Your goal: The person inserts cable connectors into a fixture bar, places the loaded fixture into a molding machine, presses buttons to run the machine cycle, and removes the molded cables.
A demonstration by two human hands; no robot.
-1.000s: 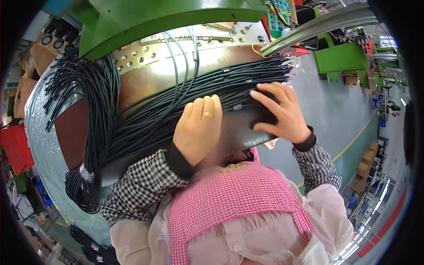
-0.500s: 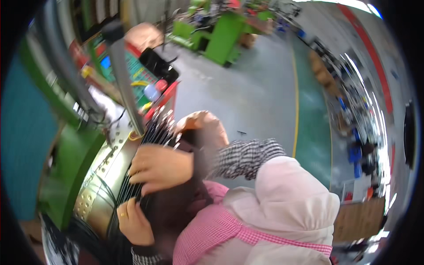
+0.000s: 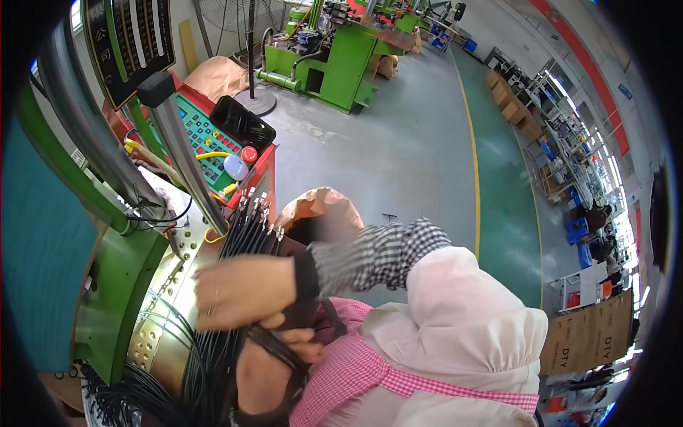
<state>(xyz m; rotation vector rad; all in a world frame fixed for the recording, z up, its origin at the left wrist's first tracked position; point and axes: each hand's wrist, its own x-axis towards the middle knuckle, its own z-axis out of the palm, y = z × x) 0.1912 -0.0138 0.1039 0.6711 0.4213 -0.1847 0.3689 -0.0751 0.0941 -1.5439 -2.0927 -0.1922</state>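
Observation:
A bundle of black cables (image 3: 245, 235) with metal tips lies along the metal machine table, its tips pointing away from me. My left hand (image 3: 267, 370) is low in the view with its fingers curled around dark cable lengths that cross its palm. Above it, my right hand (image 3: 245, 290) reaches in from the right over the bundle, back of the hand up. Its fingers are smeared by motion, and whether they grip a cable cannot be made out. The two hands nearly touch. Part of the bundle is hidden beneath them.
Left of the bundle stands a green machine frame (image 3: 117, 299) with a slanted grey bar (image 3: 188, 160). Beyond is a control panel (image 3: 203, 139) with a red button and black phone-like object. A brown paper bag (image 3: 334, 203) stands right of the cables. More cables (image 3: 135, 395) hang lower left.
My left hand has moved right, toward my body, and its fingers now curl around dark cables. My right hand has shifted slightly down and left. The view is sharper now.

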